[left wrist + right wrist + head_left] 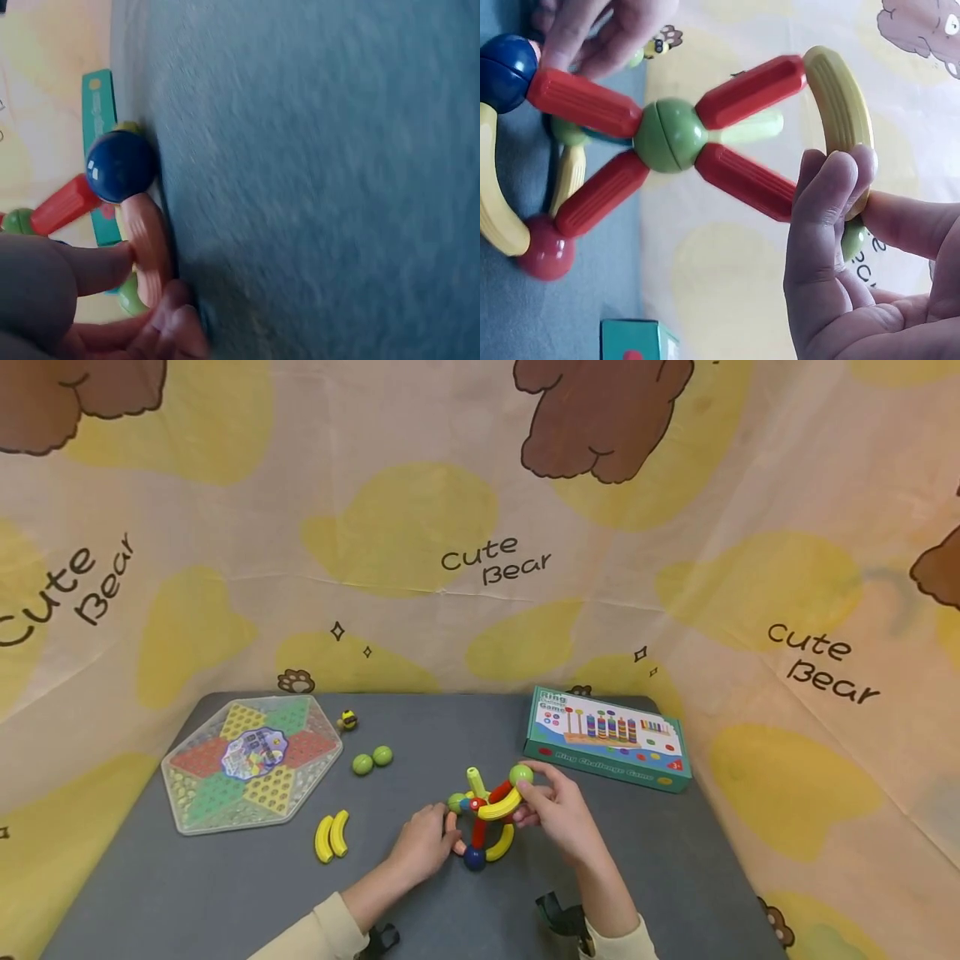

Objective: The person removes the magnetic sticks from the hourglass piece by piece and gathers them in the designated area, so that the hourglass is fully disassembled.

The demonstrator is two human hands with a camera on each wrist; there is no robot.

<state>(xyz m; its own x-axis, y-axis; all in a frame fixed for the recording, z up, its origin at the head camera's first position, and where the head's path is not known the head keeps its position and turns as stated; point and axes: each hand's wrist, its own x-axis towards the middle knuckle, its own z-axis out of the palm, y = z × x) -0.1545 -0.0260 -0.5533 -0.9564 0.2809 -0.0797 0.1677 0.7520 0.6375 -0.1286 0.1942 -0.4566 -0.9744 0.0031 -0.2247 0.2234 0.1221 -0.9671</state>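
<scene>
Plainly, the right hand (855, 247) has its grip pinched on a yellow curved piece (844, 112) at the top of the rod-and-ball toy (486, 817), finger and thumb either side, at the right of the right wrist frame. The left hand (423, 847) steadies the toy low down; in the left wrist view its fingers (97, 266) pinch an orange curved piece (148, 251) lying against the grey surface (322, 180), just beside the blue ball (120, 166).

The toy sits at centre bottom of the head frame. Its joints look like simple butt contacts, so a twist or pull from the right hand could pop a red rod (746, 180) off the green hub ball (670, 135) and let the frame sag or collapse.

Only the head view shows the loose spares at centre left: two green balls (372, 760) and two yellow curves (332, 836). Only the right wrist view shows the hub with four red rods radiating from it.
</scene>
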